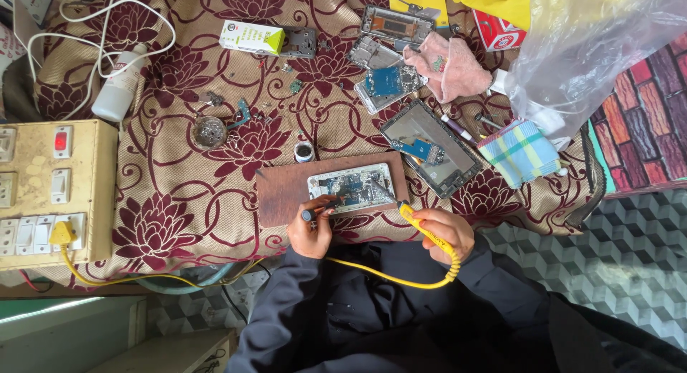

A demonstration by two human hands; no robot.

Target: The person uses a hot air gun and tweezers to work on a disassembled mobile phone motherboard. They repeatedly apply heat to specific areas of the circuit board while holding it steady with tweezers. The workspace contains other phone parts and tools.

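on the brown wooden board (283, 194) near the table's front edge lies an opened phone (352, 188) with its circuit board exposed, face up, long side running left to right. left hand (313, 230) is curled, fingers pinched around a thin dark-tipped tool (315, 212) whose end touches the phone's lower left corner. right hand (445, 233) is closed in a grip on a yellow soldering iron (422, 228), tip angled up-left onto the phone's right end; its yellow cord (386, 276) loops down across the person's dark sleeves and runs left to a yellow plug (62, 233) in the cream switchboard (50, 194). board sits on a maroon floral tablecloth (179, 201).

just right of the board, a second phone frame (433, 147) lies tilted with a small blue board inside. above it, more stripped phone shells (386, 54) and a blue circuit board (390, 81). pink cloth (447, 69) beside those, checked blue-green cloth (519, 152) further right, clear plastic bag (594, 51) at top right. small round tin (304, 152) just above the wooden board, round metal dish (209, 132) to the left, white bottle (122, 83) and white cable (100, 22) at top left, green-white small box (250, 38) top centre.
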